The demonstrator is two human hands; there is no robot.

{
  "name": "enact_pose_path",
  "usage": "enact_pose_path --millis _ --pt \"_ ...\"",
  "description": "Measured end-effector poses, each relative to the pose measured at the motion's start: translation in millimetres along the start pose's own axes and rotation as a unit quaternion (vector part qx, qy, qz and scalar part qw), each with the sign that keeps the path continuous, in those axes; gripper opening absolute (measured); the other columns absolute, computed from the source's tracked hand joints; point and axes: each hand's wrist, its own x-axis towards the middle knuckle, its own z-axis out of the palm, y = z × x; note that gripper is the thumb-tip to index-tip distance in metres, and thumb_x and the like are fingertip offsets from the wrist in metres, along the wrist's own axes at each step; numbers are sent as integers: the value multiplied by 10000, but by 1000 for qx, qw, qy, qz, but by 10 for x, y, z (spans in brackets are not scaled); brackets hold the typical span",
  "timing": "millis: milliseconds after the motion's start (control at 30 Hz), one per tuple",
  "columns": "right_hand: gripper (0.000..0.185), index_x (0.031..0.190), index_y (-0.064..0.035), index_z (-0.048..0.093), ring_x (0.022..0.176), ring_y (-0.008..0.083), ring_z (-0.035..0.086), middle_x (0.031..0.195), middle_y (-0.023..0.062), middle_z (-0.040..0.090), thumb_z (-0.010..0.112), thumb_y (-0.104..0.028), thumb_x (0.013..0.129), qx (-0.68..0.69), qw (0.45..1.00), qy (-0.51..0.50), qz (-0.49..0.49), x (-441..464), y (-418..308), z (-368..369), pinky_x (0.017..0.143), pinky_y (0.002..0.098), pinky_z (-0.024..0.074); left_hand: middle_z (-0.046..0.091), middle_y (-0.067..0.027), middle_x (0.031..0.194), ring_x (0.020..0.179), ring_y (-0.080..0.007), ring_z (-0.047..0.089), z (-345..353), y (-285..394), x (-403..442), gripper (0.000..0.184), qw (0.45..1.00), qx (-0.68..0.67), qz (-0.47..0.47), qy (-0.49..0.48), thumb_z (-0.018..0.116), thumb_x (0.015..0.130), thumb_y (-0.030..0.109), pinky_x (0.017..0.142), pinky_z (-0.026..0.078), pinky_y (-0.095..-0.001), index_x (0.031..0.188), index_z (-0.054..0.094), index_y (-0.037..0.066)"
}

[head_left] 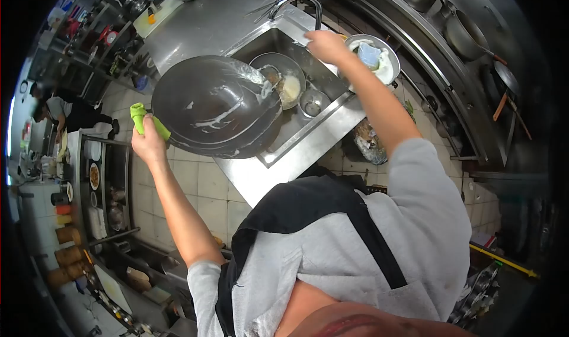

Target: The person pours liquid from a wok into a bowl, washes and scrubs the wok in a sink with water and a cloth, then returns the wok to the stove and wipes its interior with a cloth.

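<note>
At a rectangular stainless-steel sink (308, 130), grips with the left hand (149, 143) a bright green cloth (138, 113) at the left rim of a large, dark, round metal wok (204, 109), with fingers curled tightly around the cloth. Probably uses it as padding against heat or slipping. Holds the wok tipped, hollow in view, wet and streaked with pale liquid, its right side over the sink, likely to let drips fall there. Has the right hand (327, 47) stretched across the sink, just below the spout of a curved chrome tap (320, 17), with fingers bent inward; impossible to tell whether pinching anything. Inside the sink, beside the wok's right edge: a round grey metal pan (275, 60) with pale contents, then a small round steel bowl (313, 103). On the right: a round, foam-filled steel basin (393, 48) with a pale blue block (368, 55), perhaps kept there for easy reach.
</note>
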Motion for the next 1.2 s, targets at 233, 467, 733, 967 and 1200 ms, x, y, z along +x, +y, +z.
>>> enact_pose_path --millis 233,467,733,967,1200 --pt "245 1024 -98 727 954 285 700 991 103 735 589 -192 844 -371 867 -239 -230 523 -115 1071 866 439 526 682 -82 785 706 -158 625 11 12 -14 395 1000 3 -15 12 636 897 355 678 500 -325 943 703 -32" --pt "170 980 -28 691 731 203 714 904 103 721 573 -114 892 376 878 -287 75 855 -910 1122 587 335 576 669 -59 773 690 -129 608 -27 -101 -27 399 997 -30 -73 -9 646 886 358 653 493 -306 927 701 -35" --pt "173 1023 16 641 783 216 722 946 131 710 589 -101 906 554 790 -176 198 1062 -847 1052 638 321 601 660 -63 770 692 -140 604 82 -63 0 420 996 -41 -81 -20 640 877 372 647 486 -314 912 696 -43" --pt "172 871 -49 703 774 225 724 956 140 719 622 -199 845 36 995 -56 75 838 -512 1308 631 379 573 647 -54 789 682 -141 579 70 -189 84 425 990 -64 -123 -37 644 867 377 636 469 -311 928 683 -41" --pt "157 792 -58 663 592 151 606 767 83 667 620 -201 840 401 853 -222 251 147 -71 1252 500 285 484 631 -43 783 681 -135 570 86 -561 317 382 966 -150 -195 -75 669 856 338 626 453 -304 958 675 -31"
